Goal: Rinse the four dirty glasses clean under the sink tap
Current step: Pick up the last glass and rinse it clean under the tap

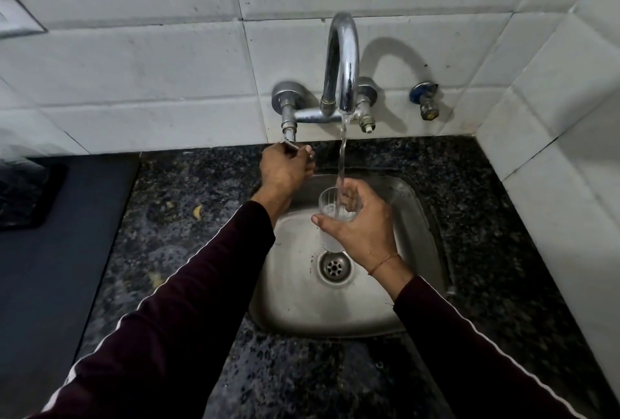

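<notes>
Our right hand (360, 229) keeps a curled grip around the glass (337, 214), upright under the tap (342, 62) stream above the sink (295, 284); at ten o'clock, our left hand (285, 168) grips the tap handle (297, 147).

Counter (188, 217): black granite, grey and white speckle.
Wall tiles (134, 59): white, dark grout lines.
Sink (295, 301): dull silver steel.
Tap (342, 59): shiny chrome.
Glass (330, 203): clear, vertical ribbing.
Sleeves (188, 311): dark maroon, thin white stripe.
Wrist thread (382, 264): orange.
Valve (423, 89): blue collar, brassy nozzle.
</notes>
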